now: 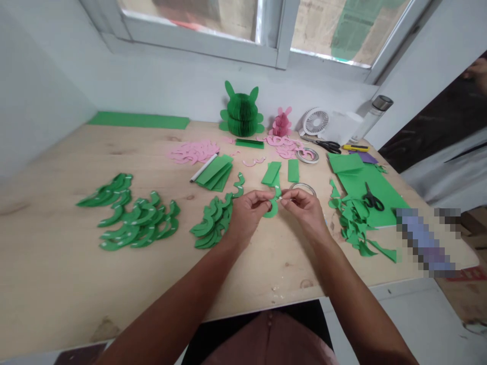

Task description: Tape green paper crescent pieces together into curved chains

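Note:
Between my two hands is a curved green paper cutout [271,209] with a small white strip near its top. My left hand [248,213] pinches its left side. My right hand [303,207] is closed at the other side, thumb and forefinger together on a small white bit, apparently tape, at the cutout's edge. Just left of my left hand lies a pile of wavy green cutouts [211,223], with a single wavy piece [239,184] above it. A roll of tape [304,188] lies partly hidden behind my right hand.
Green cutouts with white strips [140,220] lie at left. Folded green paper [215,172] and pink cutouts [196,151] lie farther back. Green scraps [353,220] and black scissors [372,198] are at right. A green honeycomb paper figure [242,114], small fan [315,121] and bottle [373,117] stand by the wall.

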A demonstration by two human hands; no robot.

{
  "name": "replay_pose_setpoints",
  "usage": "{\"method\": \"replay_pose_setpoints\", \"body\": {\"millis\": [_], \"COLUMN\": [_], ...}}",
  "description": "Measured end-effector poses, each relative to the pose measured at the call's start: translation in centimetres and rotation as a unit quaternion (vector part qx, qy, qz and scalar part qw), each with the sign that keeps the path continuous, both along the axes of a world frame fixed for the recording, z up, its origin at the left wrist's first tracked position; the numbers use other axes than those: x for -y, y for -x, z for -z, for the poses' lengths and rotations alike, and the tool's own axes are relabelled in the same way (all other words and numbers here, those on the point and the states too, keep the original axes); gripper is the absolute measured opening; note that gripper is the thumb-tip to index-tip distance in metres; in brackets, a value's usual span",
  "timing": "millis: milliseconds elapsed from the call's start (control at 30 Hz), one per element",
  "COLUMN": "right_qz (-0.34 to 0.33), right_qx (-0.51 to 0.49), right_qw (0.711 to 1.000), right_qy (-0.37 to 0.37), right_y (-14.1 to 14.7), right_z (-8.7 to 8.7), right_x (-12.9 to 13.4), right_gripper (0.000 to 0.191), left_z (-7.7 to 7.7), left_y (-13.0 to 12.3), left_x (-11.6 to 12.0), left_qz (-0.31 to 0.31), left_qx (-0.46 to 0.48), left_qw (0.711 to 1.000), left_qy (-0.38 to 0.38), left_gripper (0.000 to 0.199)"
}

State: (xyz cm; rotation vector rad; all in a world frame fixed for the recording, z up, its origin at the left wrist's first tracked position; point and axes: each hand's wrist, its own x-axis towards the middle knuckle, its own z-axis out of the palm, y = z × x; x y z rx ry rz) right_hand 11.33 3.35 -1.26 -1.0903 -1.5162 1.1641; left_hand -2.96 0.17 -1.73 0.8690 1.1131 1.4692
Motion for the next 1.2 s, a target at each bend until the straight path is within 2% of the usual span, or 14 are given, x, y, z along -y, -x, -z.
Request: {"method": "replay_pose_setpoints", "body": {"millis": [233,467,733,1200], "right_qz": [0.017,0.048,0.055,-0.009], "right_qx": [0.006,0.024,0.038,0.015], "right_qw": [1.000,0.999,0.998,0.999], "right_qy": [0.019,0.004,-0.007,0.046], "right_y": [0.27,0.17,0.14,0.24], "right_z": [0.38,0.77,0.62,-0.03], "right_x": [0.02,-0.28,-0.23,0.10], "right_gripper": [0.011,0.013,0.012,0.015], "left_z": [-0.36,-0.47,-0.21,-0.16], "left_y": [-0.25,-0.36,-0.18,0.10], "left_x": [0.28,0.23,0.20,-0.08], "left_qz": [0.011,0.007,0.034,-0.004], "left_qx": [-0.023,0.012,-0.012,0.008], "left_qw": [1.000,1.000,0.998,0.999], "left_qy": [0.005,0.012,0.042,0.045], "left_gripper": [0.010,0.022,0.006,0.008]}}
